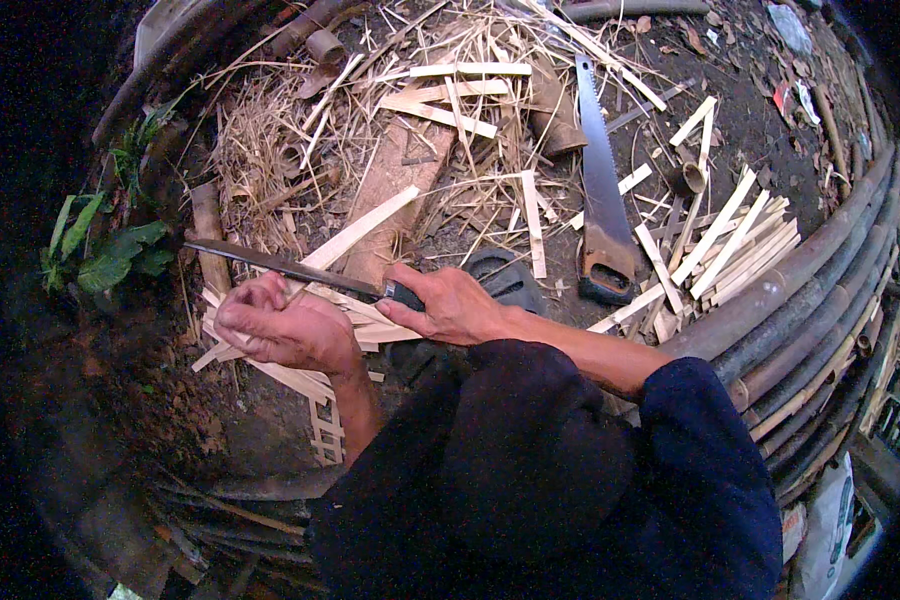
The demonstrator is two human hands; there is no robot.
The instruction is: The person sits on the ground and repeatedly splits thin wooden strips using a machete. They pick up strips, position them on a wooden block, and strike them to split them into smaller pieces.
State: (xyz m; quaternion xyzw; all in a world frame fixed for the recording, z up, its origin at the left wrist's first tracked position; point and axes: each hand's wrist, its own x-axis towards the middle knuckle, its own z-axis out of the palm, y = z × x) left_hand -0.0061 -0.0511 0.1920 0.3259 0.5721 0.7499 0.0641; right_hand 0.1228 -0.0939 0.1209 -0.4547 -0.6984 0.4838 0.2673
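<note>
My right hand (455, 305) grips the black handle of a long knife (270, 262), whose blade points left across the front of me. Just below the blade, my left hand (295, 325) is closed, its thumb and fingers pinched on a pale bamboo strip (365, 225). That strip slants up and to the right, passing under the knife, and its far end lies over a brown wooden plank (382, 185). More pale strips (295, 377) lie beneath my left hand and wrist. The fingertips of the left hand are partly hidden.
A handsaw (600, 170) lies right of the plank. Cut strips (745, 245) are heaped beside stacked bamboo poles (800, 290) on the right. Shavings (260, 150) litter the ground. A bamboo tube (558, 125) lies near the saw; a green plant (120, 255) grows at left.
</note>
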